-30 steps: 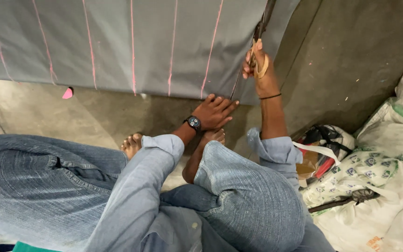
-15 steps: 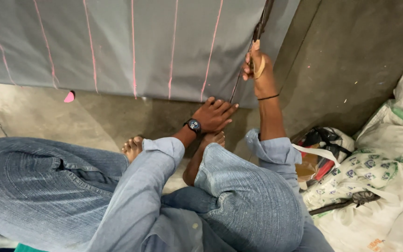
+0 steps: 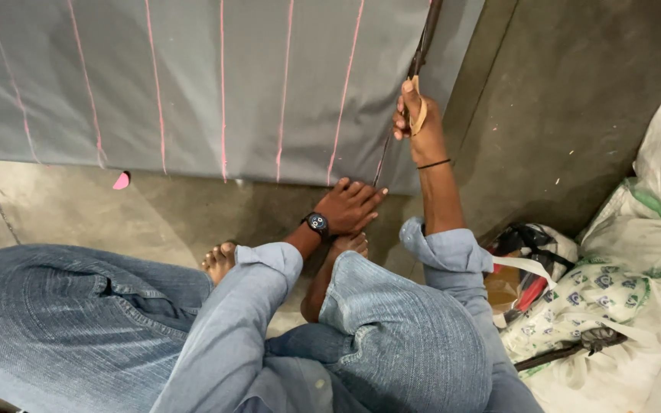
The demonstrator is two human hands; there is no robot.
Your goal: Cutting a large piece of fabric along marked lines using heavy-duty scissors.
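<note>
Cutting step in hand: right hand [image 3: 420,126], grip clamped on scissors [image 3: 416,73], blades in grey cloth [image 3: 193,84] on the floor, along a pink chalk line [image 3: 344,92]. Left hand [image 3: 352,206] lay flat, fingers apart, pinning the hem. Next cut likely needs cloth kept taut.

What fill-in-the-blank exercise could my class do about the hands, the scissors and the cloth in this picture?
1. The right hand holds a pair of ____ over the grey cloth.
2. The left hand lies flat at the cloth's near edge and wears a ____ on its wrist.
3. The lines drawn on the cloth are ____ in colour.
4. A small pink piece of chalk lies on the ____.

Missing words: scissors; watch; pink; floor
</note>
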